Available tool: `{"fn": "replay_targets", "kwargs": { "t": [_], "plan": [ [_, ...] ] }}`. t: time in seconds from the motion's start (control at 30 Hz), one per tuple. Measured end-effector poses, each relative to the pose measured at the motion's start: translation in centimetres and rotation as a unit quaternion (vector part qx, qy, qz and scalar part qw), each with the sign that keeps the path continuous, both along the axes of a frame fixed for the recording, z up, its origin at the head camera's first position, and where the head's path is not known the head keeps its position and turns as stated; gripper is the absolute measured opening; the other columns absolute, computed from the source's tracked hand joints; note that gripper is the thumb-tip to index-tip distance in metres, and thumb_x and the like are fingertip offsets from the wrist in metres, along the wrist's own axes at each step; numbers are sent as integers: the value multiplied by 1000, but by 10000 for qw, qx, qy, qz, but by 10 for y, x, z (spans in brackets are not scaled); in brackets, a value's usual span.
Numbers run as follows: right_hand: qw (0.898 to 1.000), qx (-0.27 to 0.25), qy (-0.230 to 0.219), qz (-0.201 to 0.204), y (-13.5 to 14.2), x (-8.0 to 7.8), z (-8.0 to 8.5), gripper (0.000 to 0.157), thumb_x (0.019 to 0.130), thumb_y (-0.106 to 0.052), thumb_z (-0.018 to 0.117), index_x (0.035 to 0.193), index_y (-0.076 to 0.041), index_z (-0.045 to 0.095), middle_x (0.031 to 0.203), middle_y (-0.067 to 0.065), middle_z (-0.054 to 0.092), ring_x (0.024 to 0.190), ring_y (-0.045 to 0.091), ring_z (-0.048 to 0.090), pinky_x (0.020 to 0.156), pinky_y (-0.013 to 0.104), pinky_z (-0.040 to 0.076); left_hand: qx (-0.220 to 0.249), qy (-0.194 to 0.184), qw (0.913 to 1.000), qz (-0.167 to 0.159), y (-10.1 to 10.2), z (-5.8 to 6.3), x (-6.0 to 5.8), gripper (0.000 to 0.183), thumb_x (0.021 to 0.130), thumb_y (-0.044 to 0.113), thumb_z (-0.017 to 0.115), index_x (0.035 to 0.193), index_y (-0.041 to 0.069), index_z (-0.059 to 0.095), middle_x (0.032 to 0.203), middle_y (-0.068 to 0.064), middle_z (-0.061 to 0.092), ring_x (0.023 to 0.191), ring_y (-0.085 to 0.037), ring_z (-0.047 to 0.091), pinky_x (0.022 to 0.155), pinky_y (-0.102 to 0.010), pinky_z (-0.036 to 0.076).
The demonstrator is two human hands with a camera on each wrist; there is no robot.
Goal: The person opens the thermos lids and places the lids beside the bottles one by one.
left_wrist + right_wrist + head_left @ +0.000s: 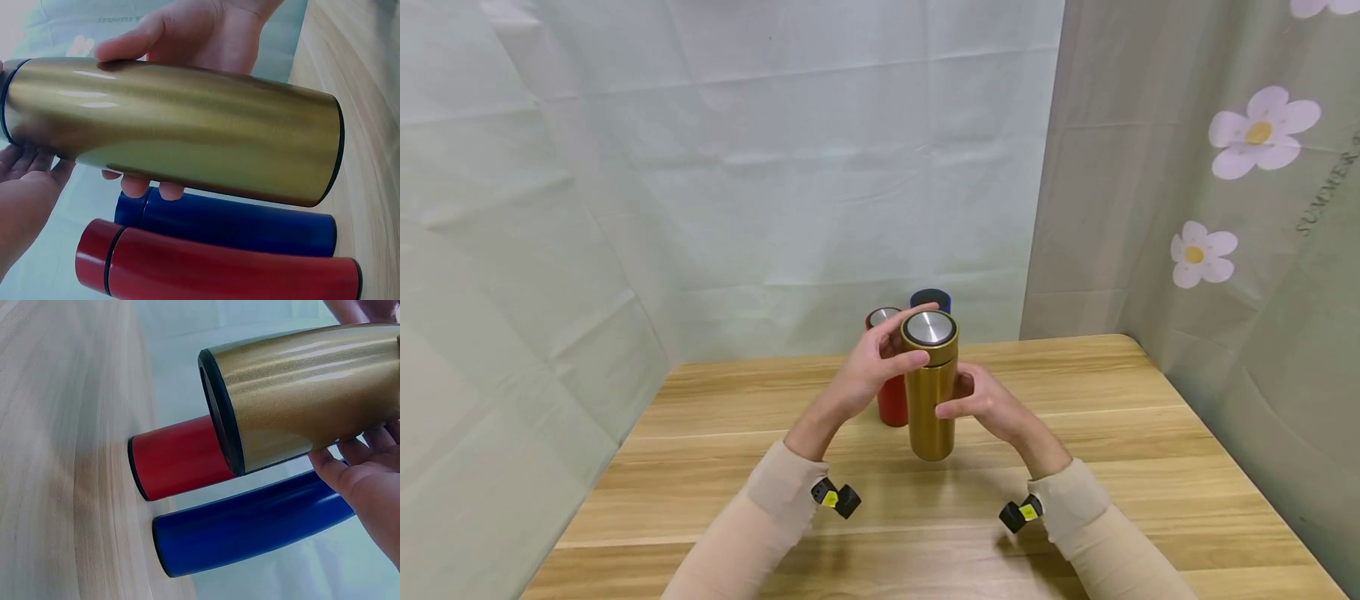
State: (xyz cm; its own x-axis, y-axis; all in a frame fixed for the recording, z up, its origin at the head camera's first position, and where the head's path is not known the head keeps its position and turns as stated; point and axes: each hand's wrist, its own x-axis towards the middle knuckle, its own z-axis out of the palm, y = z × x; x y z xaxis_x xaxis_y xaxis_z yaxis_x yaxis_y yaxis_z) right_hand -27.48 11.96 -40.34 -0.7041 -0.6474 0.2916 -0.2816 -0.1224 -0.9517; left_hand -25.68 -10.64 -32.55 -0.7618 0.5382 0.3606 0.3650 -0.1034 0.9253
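A gold thermos flask (931, 408) with a silver-topped lid (930, 328) is held upright, its base raised off the table. My left hand (874, 367) grips the lid from the left, thumb in front and fingers behind. Lower down, my right hand (988, 404) holds the flask's body (312, 394) from the right side. Behind it stand a red thermos flask (892, 404) and a blue thermos flask (930, 298), mostly hidden in the head view. Both the red flask (231, 265) and the blue flask (244, 225) show clearly in the left wrist view.
Everything is over a wooden table (737, 500) whose back edge meets a pale cloth backdrop (850, 167). A curtain with flower prints (1262, 133) hangs at the right. A small black camera (835, 497) is strapped to the left wrist, another camera (1021, 512) to the right.
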Motion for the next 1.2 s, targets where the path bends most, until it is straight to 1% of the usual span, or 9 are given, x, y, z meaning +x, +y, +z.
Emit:
{"fn": "replay_targets", "kwargs": {
  "t": [0.17,0.3,0.4,0.47,0.53,0.73,0.87,1.07,1.2],
  "plan": [
    [10000,18,14,-78,-1,0,2,62,89,-24,76,141,3,54,129,17,66,115,33,65,101,42,53,86,-35,9998,164,2,-1,0,82,87,57,80,154,20,51,140,-12,61,124,-29,61,106,-39,51],
    [9996,139,-29,-252,-2,2,3,61,90,-25,76,140,1,55,128,16,66,114,34,65,101,44,53,222,37,9985,495,5,-2,3,80,87,53,82,153,19,51,138,-13,61,125,-29,61,108,-38,50],
    [9990,237,-52,-381,-3,1,3,60,90,-26,75,140,1,55,128,16,66,113,35,64,101,46,52,252,128,9967,765,8,-3,6,86,84,58,83,153,17,51,138,-12,61,126,-27,61,109,-37,49],
    [9986,275,-60,-437,-3,1,4,60,89,-26,75,140,0,55,128,16,66,113,35,64,101,46,52,244,185,9962,817,9,-2,6,89,82,60,82,153,16,51,138,-11,60,127,-26,60,110,-36,48],
    [9986,277,-79,-438,-3,1,3,61,89,-26,75,140,0,55,128,16,66,114,35,64,101,46,52,220,171,9972,695,8,-2,6,89,83,60,82,154,16,49,140,-11,60,129,-26,60,111,-36,48],
    [9999,65,-49,-138,-1,0,2,63,89,-24,76,142,2,53,131,16,65,116,34,64,102,45,53,-99,188,9998,-4,-1,3,1,82,91,49,79,158,17,44,143,-12,58,128,-29,59,108,-40,50],
    [9999,1,-16,114,-1,0,2,66,89,-25,77,143,3,52,133,16,65,118,33,64,103,45,52,-264,180,9992,-234,-3,5,-1,78,91,49,79,156,20,47,140,-12,61,124,-30,61,106,-43,51],
    [10000,62,-30,69,-1,1,3,65,89,-24,76,144,1,52,135,16,64,119,34,63,104,46,52,-105,60,9999,-121,0,5,1,78,90,47,80,155,18,48,140,-12,61,123,-30,62,105,-42,52],
    [9995,229,-74,-186,-2,1,4,62,90,-25,75,144,-2,53,134,16,65,119,34,64,103,46,52,72,36,9994,350,5,3,5,78,88,47,83,153,19,50,138,-11,62,122,-28,62,105,-40,52]
  ]
}}
